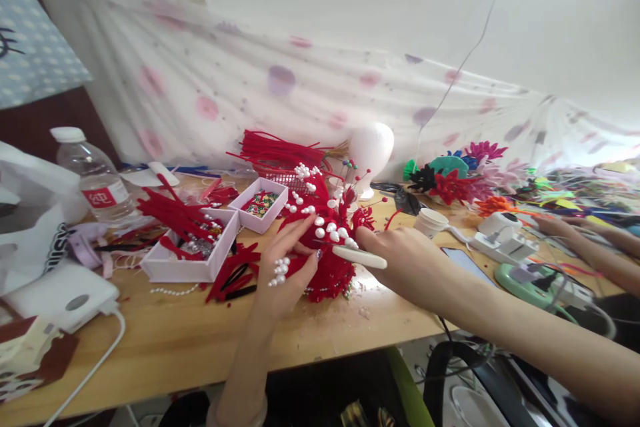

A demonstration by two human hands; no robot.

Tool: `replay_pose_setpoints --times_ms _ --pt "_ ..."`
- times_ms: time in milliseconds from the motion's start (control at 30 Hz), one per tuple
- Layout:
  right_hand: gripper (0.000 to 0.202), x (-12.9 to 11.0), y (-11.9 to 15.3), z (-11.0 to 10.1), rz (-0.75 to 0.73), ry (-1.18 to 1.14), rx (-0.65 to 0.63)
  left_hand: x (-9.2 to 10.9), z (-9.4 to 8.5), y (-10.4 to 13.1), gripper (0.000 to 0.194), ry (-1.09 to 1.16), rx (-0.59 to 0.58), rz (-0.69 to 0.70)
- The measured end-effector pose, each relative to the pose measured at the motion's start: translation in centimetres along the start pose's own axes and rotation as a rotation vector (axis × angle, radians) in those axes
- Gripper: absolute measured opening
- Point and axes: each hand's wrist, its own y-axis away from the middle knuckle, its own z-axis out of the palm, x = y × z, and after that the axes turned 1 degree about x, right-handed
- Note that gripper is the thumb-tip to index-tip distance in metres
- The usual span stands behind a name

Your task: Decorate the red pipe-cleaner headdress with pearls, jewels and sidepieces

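Note:
A red velvety flower piece with white pearl sprays point(333, 273) stands upright over the table's front part. My left hand point(287, 267) is closed round its left side, with a small pearl cluster point(280, 271) showing by the palm. On the right, my right hand point(390, 250) is closed at the piece's edge. A tool with a pale handle point(360, 256) sticks out beneath its fingers, pointing toward the pearls; its tip is hard to make out.
Left: two pinkish boxes point(187, 270) point(260, 205) with beads and red strips, a water bottle point(93, 177), a white adapter. Behind: a red bundle point(280, 150), a white foam head point(370, 153). Right: paper cup point(431, 221), phone point(467, 264), power strips, colourful flowers, another person's hands.

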Motion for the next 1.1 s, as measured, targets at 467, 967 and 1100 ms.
replay_pose_setpoints --times_ms 467,967,1100 --pt "0.032 2.9 1.9 0.8 -0.242 0.030 0.131 -0.2 0.3 0.0 0.032 -0.028 0.092 -0.011" --pt "0.010 1.4 0.1 -0.6 -0.041 -0.120 0.056 0.3 1.2 0.1 0.029 0.195 0.174 -0.153" --pt "0.011 1.6 0.1 -0.4 -0.009 -0.102 0.035 0.3 1.3 -0.1 0.016 0.110 0.161 -0.106"
